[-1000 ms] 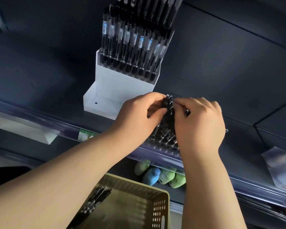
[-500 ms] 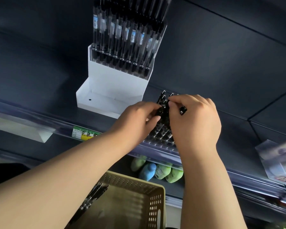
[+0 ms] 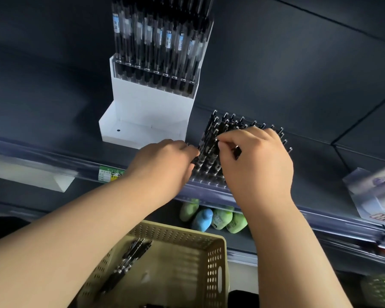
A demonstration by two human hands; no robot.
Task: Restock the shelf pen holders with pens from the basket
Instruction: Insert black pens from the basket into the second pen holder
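At the centre of the frame, my right hand [image 3: 258,165] pinches one light, stiff, slippery pen [image 3: 212,147] near its clip end over the clear shelf holder [image 3: 209,181], my left hand [image 3: 165,161] curls round neighbouring pens [image 3: 201,160], and spare pens [image 3: 129,258] lie in the basket [image 3: 216,258] below.

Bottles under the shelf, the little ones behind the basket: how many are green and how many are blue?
Green bottles: 3
Blue bottle: 1
Total: 4 that show
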